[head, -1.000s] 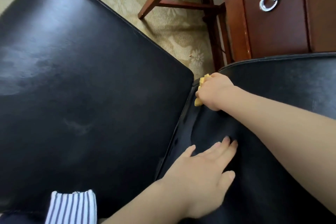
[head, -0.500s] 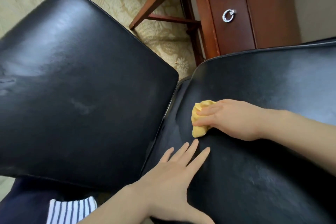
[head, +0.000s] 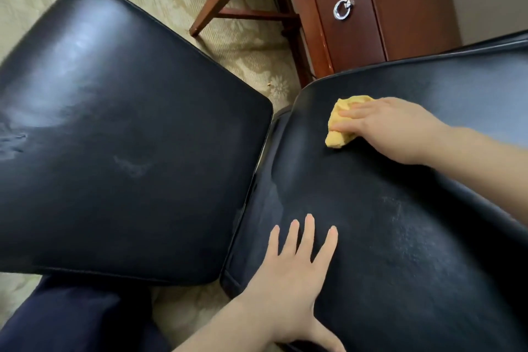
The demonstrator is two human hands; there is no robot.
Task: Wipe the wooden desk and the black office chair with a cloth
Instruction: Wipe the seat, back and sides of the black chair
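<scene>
Right hand flat, pressing bunched cloth on chair; cloth's long axis crosswise to fingers. Left hand spread.

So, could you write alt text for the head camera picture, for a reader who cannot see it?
A right hand presses a yellow cloth on a black chair cushion; the left hand lies flat on the same cushion. Behind stands a wooden desk with a ring handle.
</scene>
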